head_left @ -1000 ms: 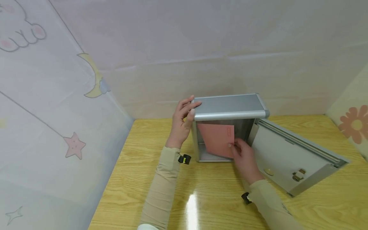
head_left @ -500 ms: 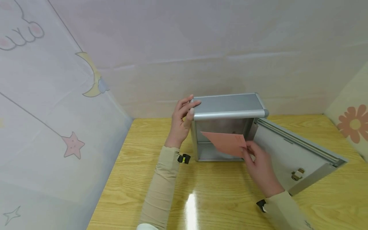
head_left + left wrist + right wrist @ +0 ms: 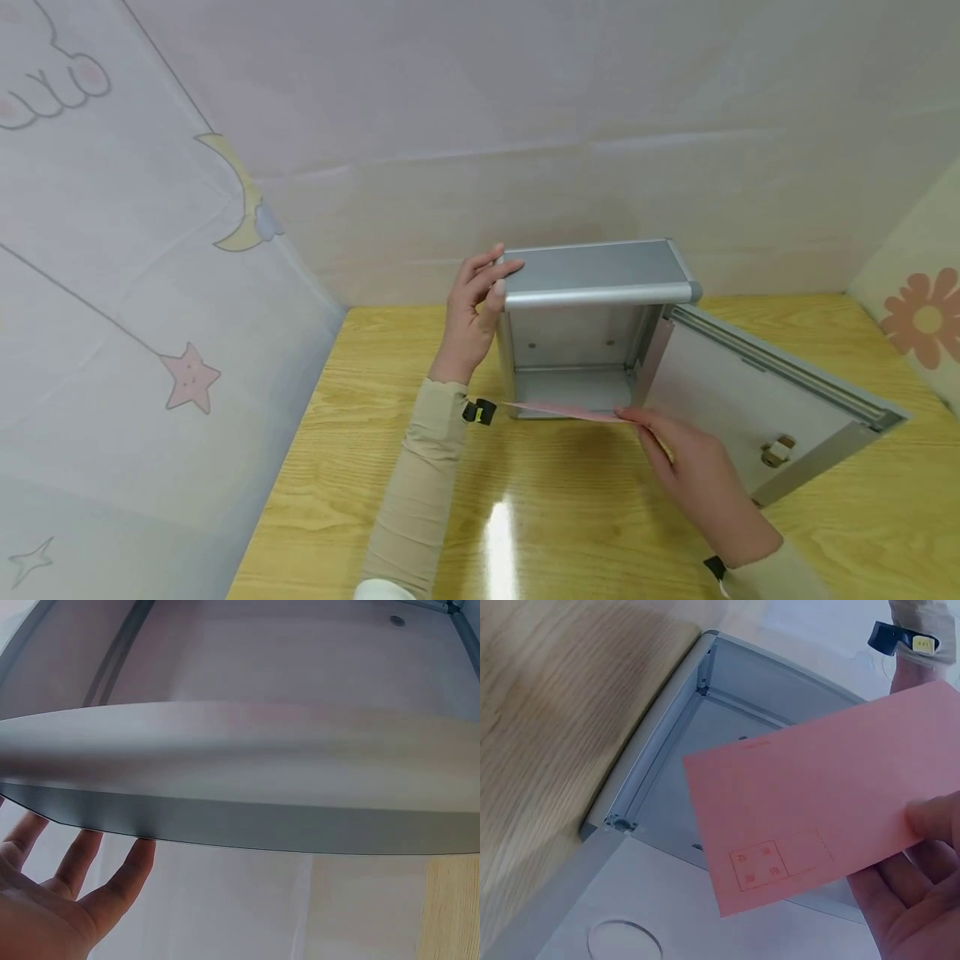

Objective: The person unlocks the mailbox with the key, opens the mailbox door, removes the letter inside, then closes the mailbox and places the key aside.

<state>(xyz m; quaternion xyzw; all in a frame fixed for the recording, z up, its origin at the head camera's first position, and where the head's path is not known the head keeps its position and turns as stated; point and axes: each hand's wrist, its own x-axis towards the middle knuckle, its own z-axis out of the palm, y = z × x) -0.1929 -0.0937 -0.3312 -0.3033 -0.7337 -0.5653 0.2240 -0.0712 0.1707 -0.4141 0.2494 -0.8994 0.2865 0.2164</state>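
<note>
My right hand (image 3: 697, 475) pinches a pink envelope (image 3: 810, 802) by one edge, thumb on one face and fingers behind. In the head view the envelope lies almost edge-on before the opening of a grey metal letter box (image 3: 600, 271). Red printed marks show at one corner of it in the right wrist view. The box stands on the table with its front door (image 3: 757, 392) swung wide to the right. My left hand (image 3: 474, 308) rests on the box's upper left corner, with spread fingers on the top and the thumb at the front edge.
A brass-coloured lock (image 3: 777, 451) sits on the door's inner face. The door reaches out over the right part of the wooden table (image 3: 360, 467). Walls with printed pictures stand behind and at both sides.
The right hand has drawn the pink envelope out of the box, towards the front and right, and tipped it nearly flat. The left hand has stayed at the box corner.
</note>
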